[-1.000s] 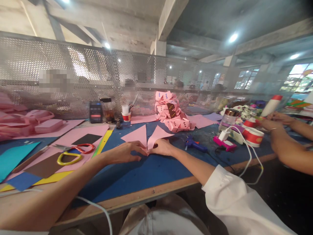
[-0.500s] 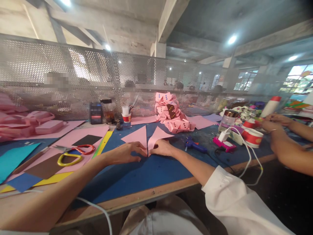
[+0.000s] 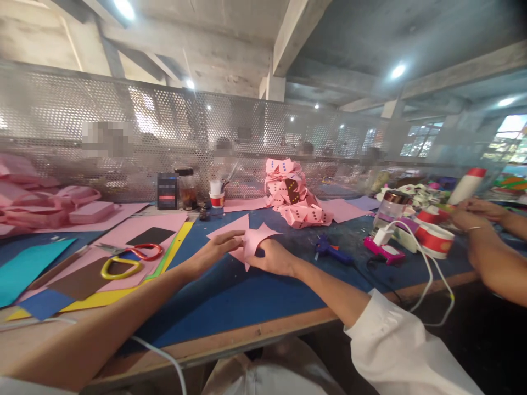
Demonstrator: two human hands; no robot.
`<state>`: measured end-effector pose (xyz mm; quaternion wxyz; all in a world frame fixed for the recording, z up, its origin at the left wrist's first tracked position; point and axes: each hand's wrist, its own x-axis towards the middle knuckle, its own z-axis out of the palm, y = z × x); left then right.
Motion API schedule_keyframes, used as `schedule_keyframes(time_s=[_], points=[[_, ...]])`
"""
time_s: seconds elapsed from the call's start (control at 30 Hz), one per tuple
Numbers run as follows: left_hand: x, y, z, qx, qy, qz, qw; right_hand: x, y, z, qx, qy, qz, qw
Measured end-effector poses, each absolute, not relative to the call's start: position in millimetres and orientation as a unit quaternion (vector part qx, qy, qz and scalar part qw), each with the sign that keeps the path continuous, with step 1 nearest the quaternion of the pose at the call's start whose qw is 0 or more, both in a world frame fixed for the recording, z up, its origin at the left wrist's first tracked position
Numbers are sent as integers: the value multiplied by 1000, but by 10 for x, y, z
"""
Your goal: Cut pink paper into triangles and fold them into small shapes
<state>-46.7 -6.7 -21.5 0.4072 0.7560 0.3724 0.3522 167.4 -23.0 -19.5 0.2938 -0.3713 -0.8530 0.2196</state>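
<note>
A pink paper piece point(image 3: 256, 239) is bent upward, its pointed corners sticking out, just above the blue tabletop. My right hand point(image 3: 275, 258) grips it from the right, thumb low and fingers partly hidden behind the paper. From the left, my left hand point(image 3: 218, 251) reaches its fingertips to the paper's left edge and appears to pinch it; the exact grip is partly hidden. Behind my left fingers lies a flat pink paper triangle point(image 3: 233, 225). Farther back stands a stack of folded pink paper shapes with dots point(image 3: 284, 189).
Scissors point(image 3: 140, 253) lie on coloured paper sheets point(image 3: 82, 277) at left. To the right are a blue glue gun point(image 3: 333, 249), a pink power strip point(image 3: 385, 251) with white cable, a jar point(image 3: 391, 207), and a red-and-white cup point(image 3: 434, 240). A co-worker's arms point(image 3: 489, 241) reach in there.
My right hand has lifted and turned the pink paper piece, bringing it left over the triangle. My left fingers have straightened and risen to its edge. The view has shifted slightly.
</note>
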Motion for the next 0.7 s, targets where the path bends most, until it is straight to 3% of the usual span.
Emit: schedule_keyframes(time_s=[0.1, 0.23, 0.43, 0.7], points=[[-440, -118, -174, 637, 366, 411, 540, 1666, -299, -172, -318, -867, 243, 296], [-441, -141, -143, 595, 346, 425, 588, 1664, -365, -159, -256, -881, 288, 274], [-551, 13, -131, 561, 347, 515, 547, 1673, -402, -158, -282, -882, 299, 231], [-569, 35, -120, 554, 357, 553, 509, 1691, -257, -183, -375, -833, 276, 300]])
